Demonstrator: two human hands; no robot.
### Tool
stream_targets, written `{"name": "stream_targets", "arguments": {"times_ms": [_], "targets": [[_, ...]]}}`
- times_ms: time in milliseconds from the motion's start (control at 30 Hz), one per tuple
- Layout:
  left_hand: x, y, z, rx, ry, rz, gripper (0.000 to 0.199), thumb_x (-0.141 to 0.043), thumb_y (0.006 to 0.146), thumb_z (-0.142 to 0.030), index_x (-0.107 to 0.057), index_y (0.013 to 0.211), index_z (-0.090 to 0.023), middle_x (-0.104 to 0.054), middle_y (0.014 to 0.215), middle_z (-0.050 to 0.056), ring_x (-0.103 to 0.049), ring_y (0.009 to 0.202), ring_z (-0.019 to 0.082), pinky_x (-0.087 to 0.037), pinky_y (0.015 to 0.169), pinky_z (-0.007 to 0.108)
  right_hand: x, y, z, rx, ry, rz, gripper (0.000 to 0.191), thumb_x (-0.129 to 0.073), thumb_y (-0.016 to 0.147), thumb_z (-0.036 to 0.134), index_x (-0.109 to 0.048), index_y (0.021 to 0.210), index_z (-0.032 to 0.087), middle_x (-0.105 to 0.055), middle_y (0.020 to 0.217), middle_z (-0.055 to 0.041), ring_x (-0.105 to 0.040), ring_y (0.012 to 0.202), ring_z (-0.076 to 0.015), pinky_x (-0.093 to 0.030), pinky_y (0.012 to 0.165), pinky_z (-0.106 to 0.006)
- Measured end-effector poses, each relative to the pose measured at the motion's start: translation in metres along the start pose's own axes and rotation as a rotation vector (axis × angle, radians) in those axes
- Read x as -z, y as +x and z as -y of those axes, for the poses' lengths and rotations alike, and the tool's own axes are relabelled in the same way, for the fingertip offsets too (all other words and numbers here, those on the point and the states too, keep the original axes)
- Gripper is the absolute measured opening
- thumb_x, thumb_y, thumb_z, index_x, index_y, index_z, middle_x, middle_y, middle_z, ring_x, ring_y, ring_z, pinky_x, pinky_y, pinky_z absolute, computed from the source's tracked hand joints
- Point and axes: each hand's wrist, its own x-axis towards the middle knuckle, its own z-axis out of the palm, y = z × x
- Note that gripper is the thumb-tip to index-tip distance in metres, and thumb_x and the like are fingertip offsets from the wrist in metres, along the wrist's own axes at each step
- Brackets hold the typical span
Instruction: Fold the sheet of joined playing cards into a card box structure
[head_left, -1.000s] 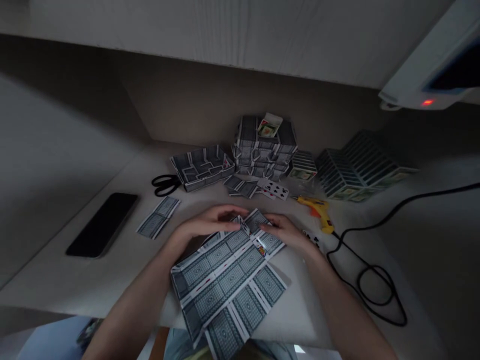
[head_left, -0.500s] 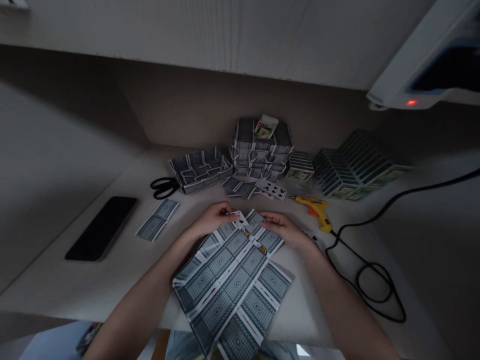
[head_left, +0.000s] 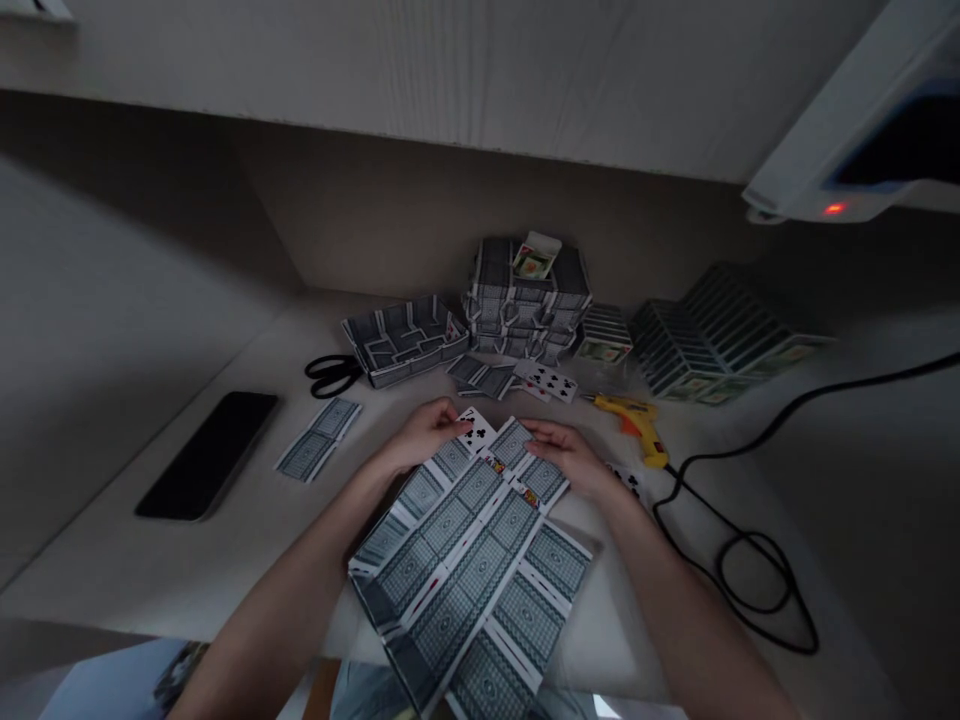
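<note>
A large panel of joined playing cards [head_left: 457,560], mostly backs up, lies at the desk's front edge with folded-up cards along its left side. My left hand [head_left: 426,436] is closed on a playing card [head_left: 475,430], a club face up, at the panel's far left corner. At the far right corner my right hand [head_left: 564,452] grips the panel, fingers over its card backs and the thumb hidden. Two face cards show in narrow strips between the backs.
Behind stand a card-built tray [head_left: 405,340], a card-built box [head_left: 529,300] and stacked card packs [head_left: 720,335]. Scissors [head_left: 331,375], a phone [head_left: 208,455] and joined cards [head_left: 319,440] lie left. A yellow glue gun [head_left: 634,425] with a black cord [head_left: 757,540] lies right.
The card in my left hand shows more of its face now and sits slightly farther up and left. My right hand stays at the panel's corner. The whole view has shifted slightly.
</note>
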Motion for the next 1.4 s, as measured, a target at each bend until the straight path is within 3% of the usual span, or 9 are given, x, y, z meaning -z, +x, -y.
{"name": "stream_targets", "arguments": {"times_ms": [400, 600, 867, 1067, 1267, 1400], "targets": [[0.000, -0.002, -0.004, 0.040, -0.018, -0.012, 0.033, -0.064, 0.060, -0.042, -0.045, 0.065, -0.016, -0.050, 0.054, -0.005, -0.043, 0.047, 0.008, -0.028, 0.042, 0.018, 0.000, 0.001, -0.003, 0.013, 0.053, -0.037, 0.043, -0.071, 0.058, 0.028, -0.063, 0.100, 0.021, -0.069, 0.088, -0.0026, -0.062, 0.073, -0.0175, -0.046, 0.067, -0.029], [0.001, -0.002, -0.003, -0.028, 0.025, 0.029, 0.031, -0.062, 0.063, -0.040, -0.042, 0.065, -0.016, -0.048, 0.053, -0.005, -0.041, 0.047, 0.007, -0.028, 0.042, 0.018, -0.001, 0.000, 0.000, 0.006, 0.046, -0.029, 0.043, -0.071, 0.059, 0.026, -0.062, 0.101, 0.021, -0.069, 0.084, -0.0013, -0.062, 0.071, -0.0162, -0.045, 0.065, -0.028], [0.000, -0.004, -0.002, -0.149, 0.123, 0.133, 0.021, -0.057, 0.070, -0.035, -0.051, 0.068, -0.015, -0.053, 0.060, -0.004, -0.048, 0.057, 0.009, -0.033, 0.050, 0.018, 0.001, -0.002, 0.005, -0.039, 0.017, 0.013, 0.046, -0.072, 0.057, 0.024, -0.063, 0.102, 0.021, -0.069, 0.082, -0.0013, -0.061, 0.069, -0.0151, -0.043, 0.062, -0.026], [-0.004, -0.011, -0.009, -0.178, 0.286, 0.099, 0.019, -0.055, 0.070, -0.031, -0.056, 0.063, -0.014, -0.048, 0.053, -0.005, -0.044, 0.053, 0.008, -0.030, 0.048, 0.018, -0.001, -0.006, 0.008, -0.055, 0.026, 0.071, 0.047, -0.072, 0.058, 0.027, -0.062, 0.103, 0.021, -0.069, 0.087, -0.0026, -0.061, 0.070, -0.0151, -0.044, 0.063, -0.026], [-0.012, -0.020, -0.016, -0.217, 0.359, 0.065, 0.017, -0.053, 0.072, -0.027, -0.061, 0.066, -0.013, -0.054, 0.056, -0.004, -0.047, 0.056, 0.009, -0.033, 0.051, 0.017, -0.010, -0.015, 0.018, -0.127, 0.084, 0.195, 0.040, -0.070, 0.062, 0.027, -0.063, 0.101, 0.020, -0.068, 0.092, -0.0035, -0.062, 0.075, -0.0145, -0.045, 0.065, -0.025], [-0.016, -0.024, -0.018, -0.232, 0.383, 0.053, 0.017, -0.053, 0.072, -0.026, -0.064, 0.068, -0.014, -0.061, 0.060, -0.002, -0.052, 0.058, 0.010, -0.036, 0.053, 0.017, -0.017, -0.019, 0.022, -0.206, 0.146, 0.178, 0.044, -0.068, 0.065, 0.035, -0.062, 0.106, 0.018, -0.069, 0.087, -0.0056, -0.063, 0.073, -0.0157, -0.046, 0.065, -0.026]]}}
